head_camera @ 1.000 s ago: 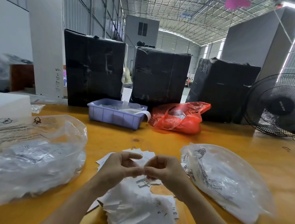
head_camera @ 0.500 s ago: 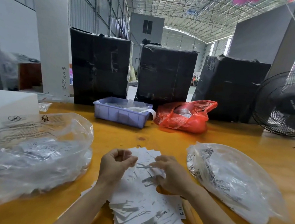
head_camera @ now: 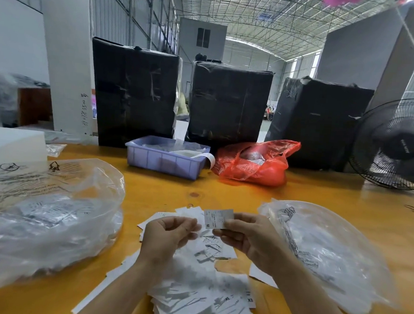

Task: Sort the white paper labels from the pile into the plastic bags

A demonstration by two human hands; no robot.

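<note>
A single white paper label (head_camera: pixel 218 218), printed with an M, is pinched in the right hand (head_camera: pixel 249 237) above the loose pile of white paper labels (head_camera: pixel 200 287) on the near middle of the orange wooden table (head_camera: pixel 223 190). The left hand (head_camera: pixel 167 235) is curled just beside it; whether it holds anything I cannot tell. Most of the pile seems unsorted. The large clear plastic bag (head_camera: pixel 43 213) on the left and the flatter clear plastic bag (head_camera: pixel 327 253) on the right each already hold some labels. Farther off, a lilac plastic crate (head_camera: pixel 163 162) holds clear plastic wrapping.

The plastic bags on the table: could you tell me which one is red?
The red bag at the back beside the blue tray; the other two are clear.
</note>
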